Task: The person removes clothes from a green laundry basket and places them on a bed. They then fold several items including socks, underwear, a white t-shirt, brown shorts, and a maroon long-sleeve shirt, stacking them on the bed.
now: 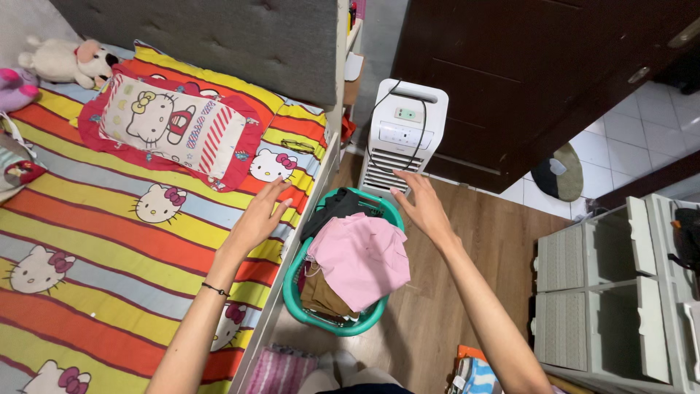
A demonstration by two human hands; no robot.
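My left hand [260,214] hangs open and empty, fingers spread, over the edge of the bed [95,241], just left of the basket [300,306]. My right hand [421,204] is open too, palm down, holding nothing, above the basket's right rim. The green basket sits on the wood floor [467,241] between bed and drawers [620,292], heaped with clothes [361,259], a pink piece on top. A white fan [405,131] stands just behind it.
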